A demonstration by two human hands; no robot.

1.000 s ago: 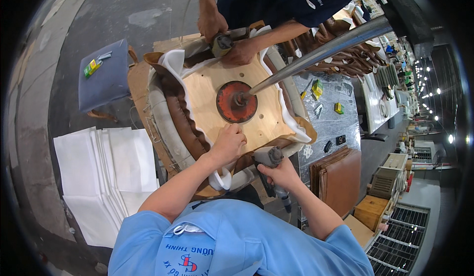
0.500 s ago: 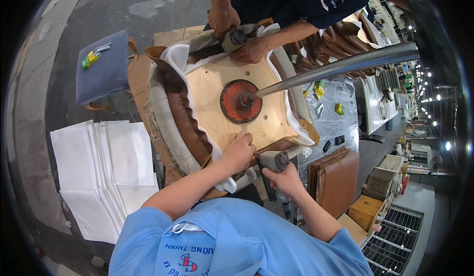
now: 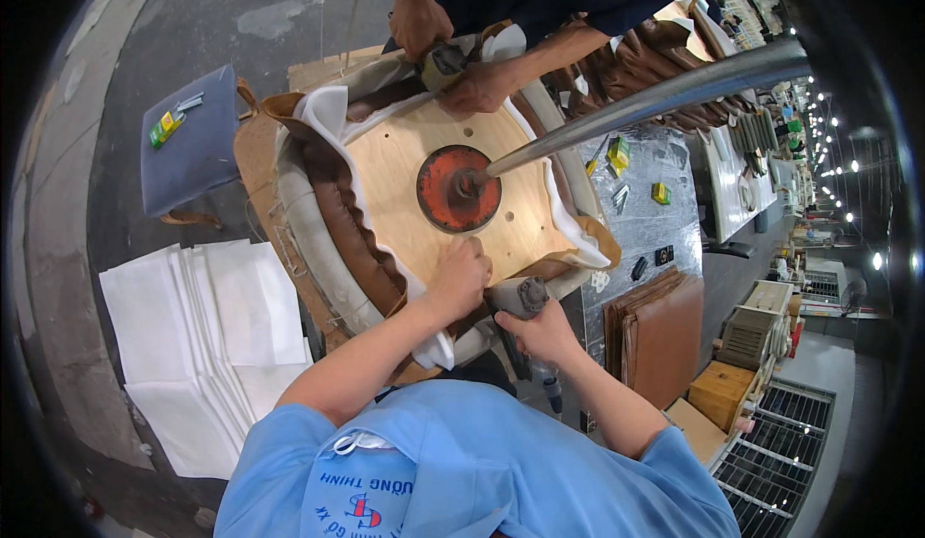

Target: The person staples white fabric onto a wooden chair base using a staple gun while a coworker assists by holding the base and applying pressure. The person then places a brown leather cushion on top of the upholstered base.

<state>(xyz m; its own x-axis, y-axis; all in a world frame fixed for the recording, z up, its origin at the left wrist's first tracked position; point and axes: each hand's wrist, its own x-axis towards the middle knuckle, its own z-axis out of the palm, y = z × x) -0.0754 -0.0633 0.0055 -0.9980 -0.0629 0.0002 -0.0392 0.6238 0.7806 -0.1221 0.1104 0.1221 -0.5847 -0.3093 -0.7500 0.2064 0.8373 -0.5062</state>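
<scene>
A seat with brown leather (image 3: 339, 206) and white padding (image 3: 326, 114) folded around a pale wooden board (image 3: 385, 167) lies underside up. A round red press plate (image 3: 459, 201) on a metal rod bears on the board. At the near edge, my left hand (image 3: 461, 276) has its fingers curled over the board, closed on the leather edge; the fingertips are partly hidden. My right hand (image 3: 544, 331) grips a pneumatic staple gun (image 3: 511, 296) with its nose beside my left hand, at the seat's edge. Across the seat, a co-worker's hands (image 3: 477, 90) work with another staple gun (image 3: 443, 64).
White padding sheets (image 3: 202, 316) are stacked at left, below a blue cushioned seat (image 3: 193, 157). To the right, a plastic-covered table (image 3: 665, 191) carries small yellow-green boxes (image 3: 619, 155) and staple strips. Brown leather pieces (image 3: 665, 321) stand at its near end. The slanting metal rod (image 3: 655, 100) crosses the right side.
My right hand has brought the staple gun left and slightly up, closer to my left hand. The whole view has shifted a little. My left hand stays at the near edge.
</scene>
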